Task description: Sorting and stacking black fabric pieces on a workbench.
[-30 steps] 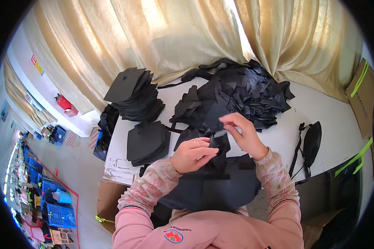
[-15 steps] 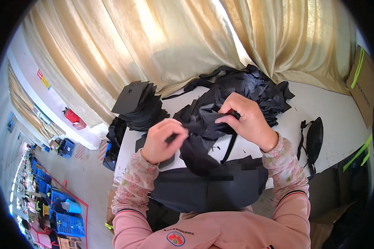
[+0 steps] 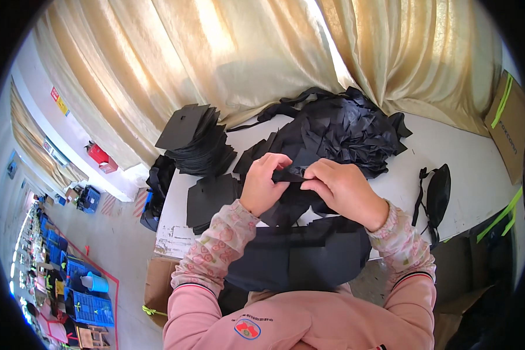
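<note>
Over the white table (image 3: 466,146), my left hand (image 3: 262,185) and my right hand (image 3: 347,189) are close together. Both pinch the edge of a thin black fabric piece (image 3: 294,176), which is stretched between the fingertips. Its lower part hangs below my hands and blends with other black cloth. Just beyond them lies a heap of crumpled black fabric pieces (image 3: 344,134). More black fabric (image 3: 300,259) is spread flat across my lap, at the near table edge. Left of my left hand is a low pile of black flat panels (image 3: 212,201).
A tall stack of black panels (image 3: 186,131) stands at the back left. On the right lies a black pouch with straps (image 3: 439,195). A cardboard box (image 3: 506,131) with green tape is at the far right; beige curtains (image 3: 245,64) hang behind the table.
My left hand has moved right and slightly up, closer to my right hand. My right hand has dropped a little. The black fabric between them now lies lower and tighter.
</note>
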Tool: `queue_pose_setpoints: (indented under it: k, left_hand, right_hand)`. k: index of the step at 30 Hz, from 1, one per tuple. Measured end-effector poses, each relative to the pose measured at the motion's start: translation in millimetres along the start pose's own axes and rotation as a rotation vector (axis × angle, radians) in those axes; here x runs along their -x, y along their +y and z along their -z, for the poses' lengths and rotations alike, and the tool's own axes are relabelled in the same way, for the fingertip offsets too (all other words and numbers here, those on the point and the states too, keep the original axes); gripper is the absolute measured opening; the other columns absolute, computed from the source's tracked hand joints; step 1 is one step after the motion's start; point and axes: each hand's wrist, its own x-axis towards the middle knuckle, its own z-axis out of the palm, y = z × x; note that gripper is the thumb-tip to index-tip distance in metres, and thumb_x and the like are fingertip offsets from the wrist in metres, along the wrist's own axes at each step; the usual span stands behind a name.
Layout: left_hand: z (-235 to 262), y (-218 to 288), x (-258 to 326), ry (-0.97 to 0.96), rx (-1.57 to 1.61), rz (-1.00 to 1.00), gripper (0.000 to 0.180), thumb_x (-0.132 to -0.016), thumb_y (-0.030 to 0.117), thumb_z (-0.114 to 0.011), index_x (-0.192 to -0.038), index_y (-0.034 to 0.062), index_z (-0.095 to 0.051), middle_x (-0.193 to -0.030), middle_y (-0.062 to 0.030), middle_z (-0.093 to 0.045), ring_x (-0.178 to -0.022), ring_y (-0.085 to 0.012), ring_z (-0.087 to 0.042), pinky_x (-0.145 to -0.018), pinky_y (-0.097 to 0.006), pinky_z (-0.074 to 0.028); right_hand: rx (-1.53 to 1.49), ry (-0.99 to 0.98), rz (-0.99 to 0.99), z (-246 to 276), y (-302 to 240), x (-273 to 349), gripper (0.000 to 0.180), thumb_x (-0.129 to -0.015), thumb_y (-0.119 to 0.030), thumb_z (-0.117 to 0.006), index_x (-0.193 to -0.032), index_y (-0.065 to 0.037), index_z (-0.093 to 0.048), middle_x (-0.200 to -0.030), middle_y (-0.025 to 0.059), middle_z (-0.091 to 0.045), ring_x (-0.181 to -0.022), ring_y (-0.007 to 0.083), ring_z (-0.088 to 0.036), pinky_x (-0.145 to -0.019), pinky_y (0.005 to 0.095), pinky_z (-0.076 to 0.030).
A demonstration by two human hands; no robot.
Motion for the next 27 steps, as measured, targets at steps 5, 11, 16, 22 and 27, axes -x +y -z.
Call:
queue_pose_setpoints:
  k: [5,11,16,22,27]
  left_hand:
    - [5.9,-43.4,26.1,-0.012,-0.136,0.064,0.031,-0.065,-0.006,-0.066,-0.094,0.0055,-0.063,-0.088,-0.0108,-0.064,-0.082,-0.0284,-0.064,-0.074,-0.037,-0.050]
    - [35.8,-82.6,83.1,0.075,-0.217,0.119,0.026,-0.066,-0.002,-0.069,-0.090,0.0066,-0.065,-0.091,-0.0109,-0.065,-0.090,-0.0308,-0.063,-0.080,-0.036,-0.050]
    - [101.2,-97.8,143.9,-0.045,-0.302,0.246,0.035,-0.061,-0.008,-0.067,-0.093,0.0060,-0.068,-0.096,-0.0103,-0.066,-0.096,-0.0290,-0.063,-0.087,-0.036,-0.050]
    - [203.5,-83.1,204.9,-0.412,-0.116,0.661,0.030,-0.069,-0.014,-0.062,-0.092,0.0027,-0.071,-0.087,-0.0074,-0.068,-0.087,-0.0179,-0.065,-0.081,-0.029,-0.050]
    - [229.3,-88.8,222.0,-0.774,-0.082,1.020,0.011,-0.079,0.007,-0.073,-0.087,0.0000,-0.072,-0.074,-0.0052,-0.068,-0.075,-0.0115,-0.061,-0.075,-0.028,-0.049]
  right_hand:
    - [-0.196,-0.247,-0.043,14.6,-19.5,24.0,0.020,-0.084,-0.020,-0.071,-0.087,-0.008,-0.056,-0.074,0.0095,-0.060,-0.064,0.0314,-0.062,-0.055,0.0384,-0.047]
    - [-0.661,-0.727,-0.171,26.6,-35.2,69.8,0.022,-0.087,-0.024,-0.070,-0.091,-0.006,-0.059,-0.068,0.0110,-0.062,-0.061,0.0298,-0.062,-0.055,0.0365,-0.046]
    - [-0.766,-0.957,-0.349,53.0,-28.8,97.7,0.021,-0.085,-0.019,-0.075,-0.097,-0.006,-0.063,-0.070,0.0062,-0.064,-0.057,0.0183,-0.059,-0.054,0.0280,-0.045]
    - [-1.023,-0.992,-0.482,75.4,-14.0,137.7,0.023,-0.085,-0.012,-0.075,-0.103,-0.003,-0.064,-0.074,0.0048,-0.067,-0.060,0.0120,-0.061,-0.054,0.0266,-0.046]
    - [-0.691,-0.864,-0.511,52.0,15.1,155.4,0.024,-0.084,-0.018,-0.074,-0.100,-0.004,-0.062,-0.075,0.0080,-0.065,-0.065,0.0160,-0.061,-0.060,0.0299,-0.047]
